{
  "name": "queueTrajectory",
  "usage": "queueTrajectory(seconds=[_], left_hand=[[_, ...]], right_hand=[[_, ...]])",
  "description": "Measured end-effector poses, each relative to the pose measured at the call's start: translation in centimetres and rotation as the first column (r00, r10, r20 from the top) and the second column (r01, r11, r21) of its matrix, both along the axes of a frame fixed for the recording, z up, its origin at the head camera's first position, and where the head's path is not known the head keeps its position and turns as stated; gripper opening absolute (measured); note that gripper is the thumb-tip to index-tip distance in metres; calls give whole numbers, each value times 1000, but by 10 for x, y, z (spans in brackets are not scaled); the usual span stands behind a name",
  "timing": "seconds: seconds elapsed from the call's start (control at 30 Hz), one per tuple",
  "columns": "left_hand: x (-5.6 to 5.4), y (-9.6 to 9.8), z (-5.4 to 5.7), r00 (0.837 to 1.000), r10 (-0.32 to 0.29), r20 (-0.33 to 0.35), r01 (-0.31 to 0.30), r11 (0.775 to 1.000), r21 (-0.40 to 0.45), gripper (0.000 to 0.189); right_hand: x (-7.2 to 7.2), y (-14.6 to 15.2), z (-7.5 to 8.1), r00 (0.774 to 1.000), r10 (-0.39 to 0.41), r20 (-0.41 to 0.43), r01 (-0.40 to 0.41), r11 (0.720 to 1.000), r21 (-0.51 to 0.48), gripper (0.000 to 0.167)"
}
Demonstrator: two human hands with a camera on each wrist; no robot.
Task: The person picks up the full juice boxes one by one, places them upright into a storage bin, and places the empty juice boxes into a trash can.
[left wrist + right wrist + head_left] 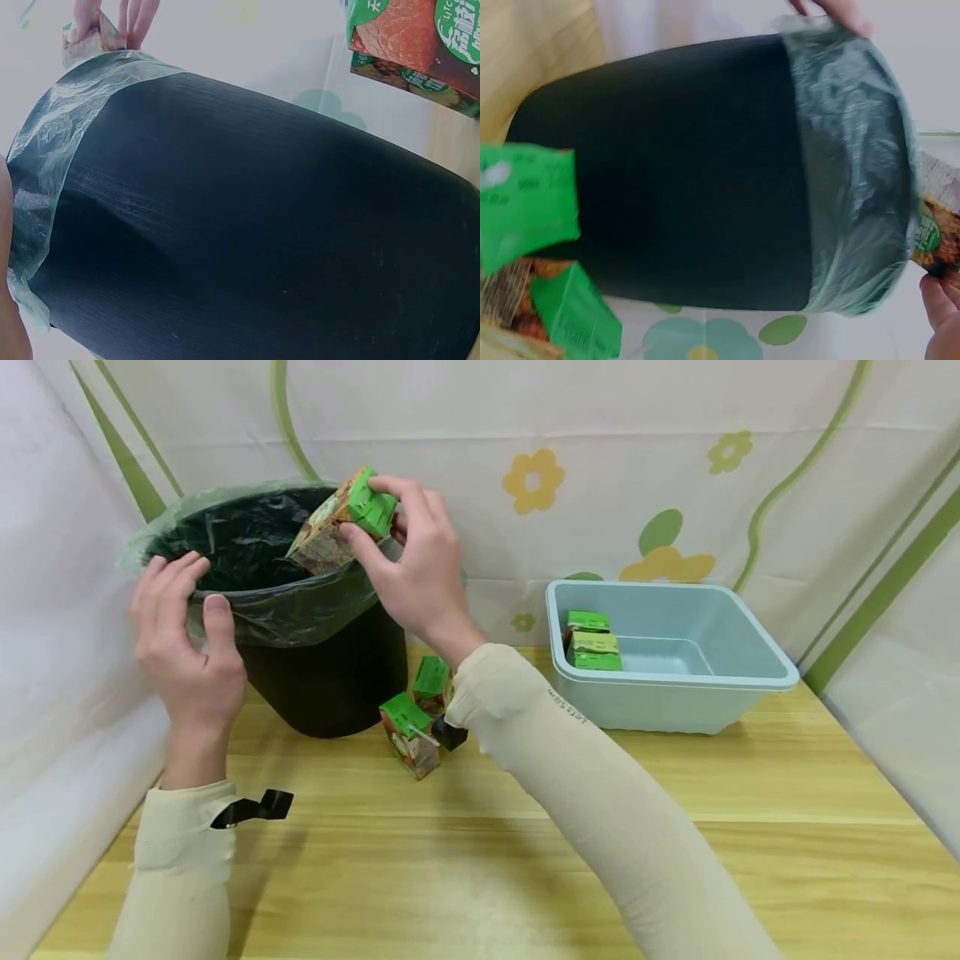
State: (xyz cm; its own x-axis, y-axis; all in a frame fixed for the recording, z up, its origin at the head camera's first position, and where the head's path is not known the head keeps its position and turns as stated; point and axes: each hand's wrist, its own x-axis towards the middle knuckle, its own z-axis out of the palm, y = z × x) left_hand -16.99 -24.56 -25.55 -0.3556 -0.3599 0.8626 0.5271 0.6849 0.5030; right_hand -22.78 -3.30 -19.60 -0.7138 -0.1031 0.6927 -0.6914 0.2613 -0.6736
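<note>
My right hand (423,556) grips a green-topped juice box (330,531), tilted over the right part of the rim of a black trash bin (330,677). A clear plastic liner (292,618) is folded over the bin's rim. My left hand (187,643) holds the bin's left rim, fingers over the edge and thumb at the front. Two more juice boxes stand on the table right of the bin; the nearer juice box (408,735) has a white straw on it, and the farther juice box (431,681) is partly behind my right sleeve.
On the right stands a pale blue plastic tub (637,702), with several green-topped boxes (596,643) along its left wall. A white curtain (480,485) with flowers hangs behind the wooden table (420,877). Black straps (255,808) stick out from both cuffs.
</note>
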Motion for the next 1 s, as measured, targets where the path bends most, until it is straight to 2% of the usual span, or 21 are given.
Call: queueTrajectory(seconds=[0.1, 0.27, 0.57, 0.7, 0.87, 1.0], left_hand=[[-3, 1, -1, 1000, -7, 4, 7, 1000, -5, 45], [-1, -7, 0, 1000, -1, 19, 1, 1000, -1, 45], [3, -25, -3, 1000, 26, -6, -26, 1000, 12, 44], [4, -22, 0, 999, 33, -5, -33, 999, 8, 44], [9, -11, 4, 1000, 26, 1, -26, 1000, 16, 46], [11, -4, 6, 1000, 22, 1, -22, 1000, 13, 47]], right_hand=[[-2, 1, -2, 999, -32, -13, 33, 998, 52, 50], [-1, -10, 2, 998, -51, 40, 44, 987, 152, 53], [6, -35, 4, 996, -45, 71, 18, 936, 350, 61], [4, -35, 6, 996, -51, 77, 15, 914, 405, 62], [3, -32, 13, 988, -60, 144, -14, 886, 463, 61], [2, -29, 19, 980, -102, 172, -2, 855, 519, 60]])
